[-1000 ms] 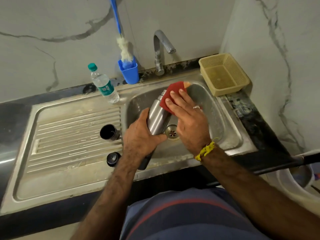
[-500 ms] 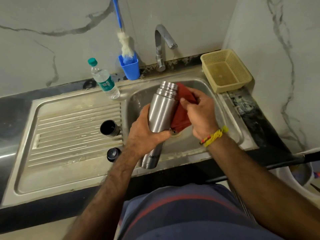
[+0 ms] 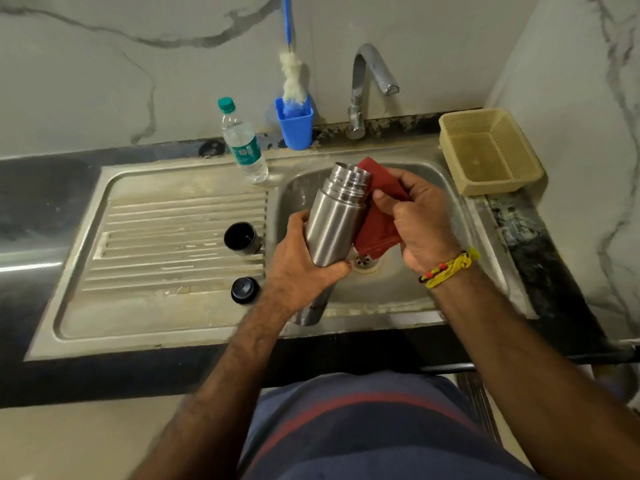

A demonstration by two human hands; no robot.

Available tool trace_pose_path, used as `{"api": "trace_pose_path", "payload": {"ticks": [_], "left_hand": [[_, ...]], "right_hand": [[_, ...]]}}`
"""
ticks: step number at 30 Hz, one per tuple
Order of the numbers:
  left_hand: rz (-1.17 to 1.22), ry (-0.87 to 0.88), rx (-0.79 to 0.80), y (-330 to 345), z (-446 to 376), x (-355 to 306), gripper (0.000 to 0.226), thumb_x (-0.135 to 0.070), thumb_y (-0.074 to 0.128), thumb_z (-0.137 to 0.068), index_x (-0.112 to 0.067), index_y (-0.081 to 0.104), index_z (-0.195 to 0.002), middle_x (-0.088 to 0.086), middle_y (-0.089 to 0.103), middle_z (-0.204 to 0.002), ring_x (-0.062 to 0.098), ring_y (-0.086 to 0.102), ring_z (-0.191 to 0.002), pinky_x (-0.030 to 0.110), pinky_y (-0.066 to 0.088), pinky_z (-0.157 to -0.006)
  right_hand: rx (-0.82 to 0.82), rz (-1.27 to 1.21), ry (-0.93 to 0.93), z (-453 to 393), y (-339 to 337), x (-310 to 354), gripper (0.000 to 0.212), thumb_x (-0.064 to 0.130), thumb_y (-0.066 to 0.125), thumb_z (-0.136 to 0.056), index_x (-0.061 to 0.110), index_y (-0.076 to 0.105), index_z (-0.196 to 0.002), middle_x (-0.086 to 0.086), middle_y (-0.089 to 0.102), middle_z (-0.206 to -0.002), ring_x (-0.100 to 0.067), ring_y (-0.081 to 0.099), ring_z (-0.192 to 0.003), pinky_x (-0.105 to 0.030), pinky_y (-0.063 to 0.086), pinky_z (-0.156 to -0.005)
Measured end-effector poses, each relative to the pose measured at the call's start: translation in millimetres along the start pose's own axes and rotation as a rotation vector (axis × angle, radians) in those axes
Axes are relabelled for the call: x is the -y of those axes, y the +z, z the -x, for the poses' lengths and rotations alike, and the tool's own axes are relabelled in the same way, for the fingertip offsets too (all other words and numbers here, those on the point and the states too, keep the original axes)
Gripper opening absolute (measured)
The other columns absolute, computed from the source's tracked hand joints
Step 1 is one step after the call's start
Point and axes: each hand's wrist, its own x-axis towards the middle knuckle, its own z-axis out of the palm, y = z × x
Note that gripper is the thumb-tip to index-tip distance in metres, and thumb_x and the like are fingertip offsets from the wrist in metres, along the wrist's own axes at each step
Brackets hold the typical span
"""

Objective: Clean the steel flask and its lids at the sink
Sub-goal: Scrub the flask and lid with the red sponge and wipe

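A: Over the sink [image 3: 446,202], nearest to the person, the left hand [image 3: 301,268] wraps its fingers around the lower half of the steel flask [image 3: 334,223]. I think this is to hold it steady above the basin, so drips fall inside.

B: And the right hand [image 3: 420,220]?

A: It pinches a red cloth [image 3: 377,226] between thumb and fingers, touching the flask's side, probably to wipe it.

B: Which way does the flask point?

A: Its long axis is tilted: the open mouth points up and away, toward the tap [image 3: 369,84], the base toward the person.

B: The lids?

A: A black cap [image 3: 242,238] and a black stopper [image 3: 245,289] wait on the draining board, left of the basin, likely out of the way.
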Motion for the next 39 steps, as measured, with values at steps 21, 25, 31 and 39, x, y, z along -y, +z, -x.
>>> {"api": "trace_pose_path", "payload": {"ticks": [21,25,31,39], "left_hand": [[0.124,-0.102,-0.662,-92.7,30.7,79.8,0.070,-0.027,0.096,-0.063,-0.016,0.059,-0.122,-0.004,0.069,-0.111,0.009,0.065,-0.096,0.038,0.060,-0.085],[0.161,-0.177,-0.755,-113.0,36.8,113.9,0.079,-0.023,0.096,-0.063,-0.016,0.053,-0.129,-0.003,0.066,-0.117,0.006,0.064,-0.102,0.033,0.059,-0.090],[0.175,-0.253,-0.746,-114.7,51.8,151.9,0.077,-0.019,0.095,-0.063,-0.025,0.051,-0.125,-0.003,0.064,-0.118,0.009,0.062,-0.108,0.032,0.057,-0.095],[0.193,-0.235,-0.648,-118.1,60.7,167.9,0.085,-0.014,0.091,-0.070,-0.039,0.040,-0.133,-0.001,0.061,-0.131,0.014,0.060,-0.118,0.031,0.054,-0.097]], "right_hand": [[0.061,-0.205,0.371,16.6,40.7,-72.9,0.027,0.002,0.072,-0.085,0.004,0.066,-0.111,-0.008,0.073,-0.094,-0.022,0.071,-0.082,-0.041,0.060,-0.071],[0.040,-0.176,0.349,22.1,49.8,-79.9,0.018,0.002,0.075,-0.084,0.010,0.068,-0.098,-0.005,0.073,-0.089,-0.020,0.070,-0.083,-0.044,0.059,-0.081],[0.030,-0.155,0.350,28.7,68.5,-84.9,0.016,0.002,0.074,-0.084,0.014,0.067,-0.091,-0.003,0.072,-0.085,-0.019,0.069,-0.078,-0.046,0.060,-0.075],[0.032,-0.134,0.368,37.6,92.2,-88.0,0.018,0.003,0.073,-0.086,0.011,0.066,-0.100,-0.002,0.073,-0.085,-0.013,0.072,-0.066,-0.031,0.056,-0.050]]}}
